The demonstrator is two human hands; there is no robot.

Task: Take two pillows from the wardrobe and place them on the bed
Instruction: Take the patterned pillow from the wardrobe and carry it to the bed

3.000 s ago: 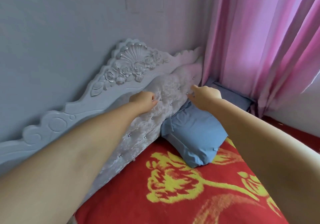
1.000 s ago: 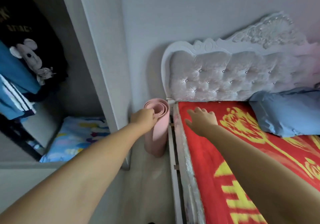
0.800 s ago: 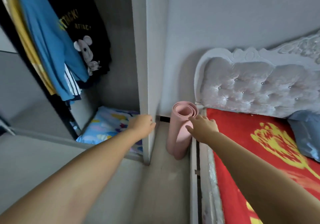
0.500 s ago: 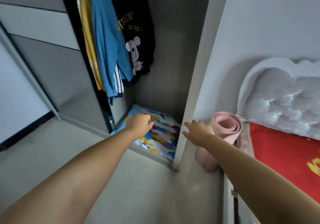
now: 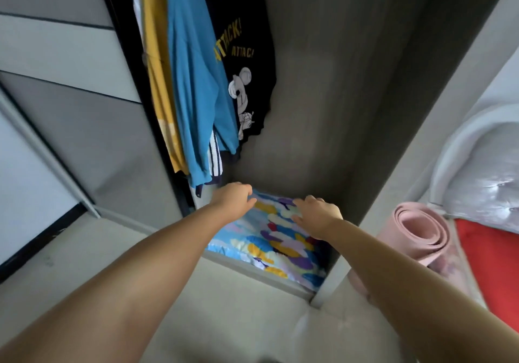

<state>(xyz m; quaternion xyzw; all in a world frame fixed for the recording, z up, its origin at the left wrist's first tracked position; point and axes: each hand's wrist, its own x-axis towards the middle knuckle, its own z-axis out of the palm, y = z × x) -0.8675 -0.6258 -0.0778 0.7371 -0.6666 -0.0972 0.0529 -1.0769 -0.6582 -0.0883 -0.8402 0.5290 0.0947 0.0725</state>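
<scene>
A pillow [image 5: 276,243] with a bright blue, yellow and purple pattern lies flat on the floor of the open wardrobe [image 5: 331,115]. My left hand [image 5: 234,198] hovers over the pillow's far left corner, fingers curled and holding nothing. Over the pillow's right half is my right hand [image 5: 316,213], fingers spread and apart, close to the fabric without a grip on it. A corner of the bed [image 5: 488,239] with its red cover shows at the right edge. The blue pillow on the bed is out of view.
Hanging clothes [image 5: 196,81] in yellow, blue and black fill the wardrobe's left side above the pillow. A grey sliding door [image 5: 64,96] stands at left. A rolled pink mat [image 5: 415,233] leans between the wardrobe's side panel [image 5: 393,183] and the white tufted headboard [image 5: 488,183].
I have turned from the bed, where a blue pillow lies, to the wardrobe. Both hands have moved forward over the patterned pillow; the right hand has passed the side panel into the wardrobe.
</scene>
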